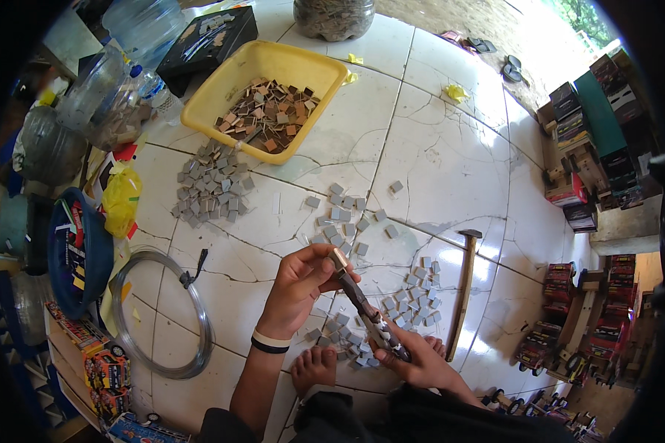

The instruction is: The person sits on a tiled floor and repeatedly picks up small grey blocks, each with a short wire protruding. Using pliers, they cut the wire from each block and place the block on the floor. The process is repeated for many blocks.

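My right hand (pixel 425 362) is closed round the handle of a long dark hand tool (pixel 357 298) with whitish patches; its exact kind I cannot make out. At the tool's upper end, the fingers of my left hand (pixel 291 294) pinch a small light-brown tile-like piece (pixel 338 258), which touches the tool's tip. Below and around my hands, small grey square pieces lie on the floor in loose groups, one group (pixel 415 295) beside the tool and another (pixel 341 214) beyond my left hand.
A yellow basin (pixel 192 111) of brown square pieces stands at the far left, with a heap of grey pieces (pixel 213 181) before it. To the right lies a hammer (pixel 462 295). A coil of clear tubing (pixel 118 325) is left. Toy trucks (pixel 558 288) line the right side.
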